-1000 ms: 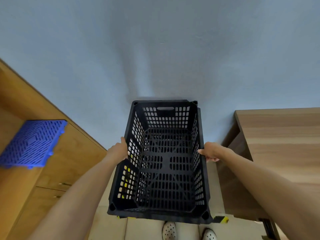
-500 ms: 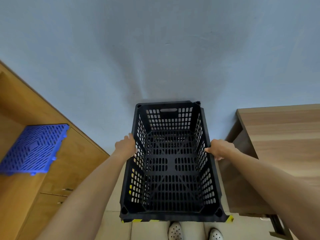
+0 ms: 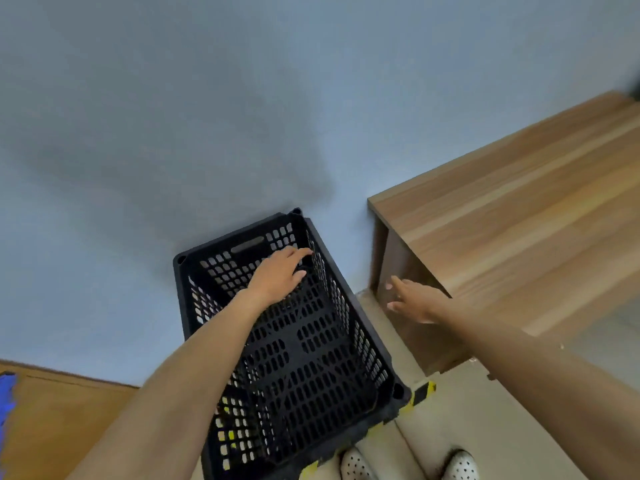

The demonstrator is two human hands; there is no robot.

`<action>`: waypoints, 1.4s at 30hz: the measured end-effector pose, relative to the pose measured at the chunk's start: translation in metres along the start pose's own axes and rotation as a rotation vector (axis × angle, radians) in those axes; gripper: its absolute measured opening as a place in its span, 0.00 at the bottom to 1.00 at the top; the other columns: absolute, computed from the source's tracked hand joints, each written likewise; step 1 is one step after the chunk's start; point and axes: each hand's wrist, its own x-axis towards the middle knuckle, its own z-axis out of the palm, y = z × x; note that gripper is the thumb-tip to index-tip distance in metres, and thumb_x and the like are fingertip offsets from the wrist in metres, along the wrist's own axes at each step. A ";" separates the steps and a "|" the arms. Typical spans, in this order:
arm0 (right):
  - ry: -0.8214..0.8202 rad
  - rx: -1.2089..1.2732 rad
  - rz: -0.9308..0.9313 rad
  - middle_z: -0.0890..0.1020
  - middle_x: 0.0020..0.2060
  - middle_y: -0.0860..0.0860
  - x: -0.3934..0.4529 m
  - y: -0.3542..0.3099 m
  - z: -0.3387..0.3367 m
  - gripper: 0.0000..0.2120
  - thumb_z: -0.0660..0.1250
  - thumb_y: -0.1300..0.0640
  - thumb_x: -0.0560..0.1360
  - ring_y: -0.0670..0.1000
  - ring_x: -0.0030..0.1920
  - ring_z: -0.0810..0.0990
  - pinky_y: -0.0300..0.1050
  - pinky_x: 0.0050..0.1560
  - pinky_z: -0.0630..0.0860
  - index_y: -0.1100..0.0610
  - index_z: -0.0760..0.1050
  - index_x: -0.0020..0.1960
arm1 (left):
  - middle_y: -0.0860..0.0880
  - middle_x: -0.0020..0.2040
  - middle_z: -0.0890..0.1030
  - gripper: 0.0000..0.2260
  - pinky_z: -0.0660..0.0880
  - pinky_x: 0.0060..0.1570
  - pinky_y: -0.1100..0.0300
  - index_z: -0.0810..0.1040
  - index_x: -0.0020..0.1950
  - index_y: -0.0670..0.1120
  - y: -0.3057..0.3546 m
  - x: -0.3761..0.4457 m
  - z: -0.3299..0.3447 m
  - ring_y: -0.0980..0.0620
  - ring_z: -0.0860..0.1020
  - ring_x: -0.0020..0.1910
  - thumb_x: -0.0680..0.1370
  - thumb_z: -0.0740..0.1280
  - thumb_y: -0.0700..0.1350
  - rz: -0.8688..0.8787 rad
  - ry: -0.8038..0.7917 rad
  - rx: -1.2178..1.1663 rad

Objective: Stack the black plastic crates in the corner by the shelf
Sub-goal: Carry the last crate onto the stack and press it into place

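Note:
A black plastic crate (image 3: 311, 358) with perforated walls stands against the blue-grey wall, between a wooden cabinet on the left and a wooden table on the right. My left hand (image 3: 278, 275) hovers over the crate's far end with its fingers apart and holds nothing. My right hand (image 3: 414, 299) is off the crate, to its right, open in front of the table's side panel. Through the crate's holes near its front I see yellow spots; what lies beneath the crate is hidden.
A wooden table (image 3: 512, 216) fills the right side. A wooden cabinet (image 3: 52, 420) sits at the lower left, with a strip of blue plastic (image 3: 6, 403) at the frame's edge. Yellow-and-black tape (image 3: 420, 393) marks the floor by the crate's corner. My white shoes (image 3: 356, 465) stand just before the crate.
Both hands have let go of the crate's side rims. The left hand moved over the crate's far end, the right hand moved out to the right. The view swung rightward.

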 end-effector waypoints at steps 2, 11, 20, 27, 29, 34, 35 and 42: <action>0.039 0.025 0.052 0.70 0.68 0.55 -0.018 0.022 -0.007 0.22 0.60 0.46 0.79 0.58 0.63 0.76 0.57 0.62 0.73 0.51 0.61 0.70 | 0.48 0.70 0.71 0.19 0.73 0.60 0.48 0.66 0.74 0.53 0.031 0.022 -0.010 0.46 0.73 0.64 0.83 0.60 0.49 0.115 0.024 -0.046; 0.212 0.148 0.282 0.67 0.71 0.54 -0.122 0.132 -0.044 0.24 0.61 0.47 0.79 0.59 0.64 0.73 0.52 0.61 0.72 0.50 0.61 0.72 | 0.48 0.73 0.66 0.22 0.63 0.65 0.47 0.68 0.73 0.55 0.217 0.083 -0.008 0.43 0.66 0.70 0.79 0.64 0.54 0.393 -0.213 0.241; 0.252 0.234 0.486 0.70 0.68 0.55 -0.264 0.275 -0.013 0.24 0.62 0.49 0.77 0.58 0.66 0.72 0.51 0.64 0.71 0.53 0.65 0.71 | 0.49 0.78 0.59 0.24 0.60 0.71 0.44 0.64 0.74 0.57 0.438 0.071 0.039 0.43 0.60 0.75 0.79 0.66 0.49 0.685 -0.283 0.392; 0.242 0.333 0.674 0.70 0.68 0.58 -0.382 0.384 0.050 0.21 0.63 0.50 0.78 0.60 0.67 0.71 0.50 0.66 0.69 0.56 0.68 0.69 | 0.49 0.77 0.61 0.27 0.61 0.70 0.42 0.62 0.76 0.56 0.611 0.054 0.076 0.42 0.62 0.74 0.78 0.66 0.46 0.899 -0.281 0.446; 0.253 0.386 0.735 0.70 0.67 0.58 -0.417 0.411 0.069 0.20 0.63 0.50 0.78 0.60 0.66 0.71 0.51 0.66 0.69 0.56 0.68 0.68 | 0.49 0.77 0.60 0.28 0.62 0.70 0.45 0.62 0.76 0.56 0.659 0.041 0.091 0.42 0.61 0.74 0.77 0.67 0.45 0.959 -0.283 0.469; 0.299 0.530 0.874 0.69 0.68 0.56 -0.495 0.458 0.118 0.20 0.62 0.50 0.79 0.60 0.66 0.71 0.52 0.65 0.69 0.55 0.68 0.69 | 0.49 0.77 0.60 0.30 0.62 0.68 0.47 0.61 0.77 0.55 0.754 0.003 0.133 0.43 0.60 0.74 0.77 0.67 0.45 1.140 -0.280 0.567; 0.309 0.553 0.899 0.69 0.68 0.56 -0.509 0.464 0.127 0.20 0.62 0.50 0.79 0.60 0.65 0.72 0.52 0.65 0.69 0.55 0.68 0.69 | 0.49 0.77 0.59 0.30 0.61 0.69 0.47 0.61 0.77 0.55 0.771 -0.002 0.141 0.44 0.60 0.75 0.77 0.67 0.45 1.173 -0.285 0.586; 0.341 0.703 1.112 0.69 0.66 0.55 -0.607 0.502 0.190 0.20 0.62 0.47 0.78 0.59 0.65 0.72 0.53 0.64 0.70 0.53 0.68 0.67 | 0.49 0.79 0.57 0.28 0.60 0.71 0.47 0.62 0.76 0.55 0.904 -0.024 0.192 0.45 0.58 0.76 0.78 0.66 0.47 1.396 -0.350 0.703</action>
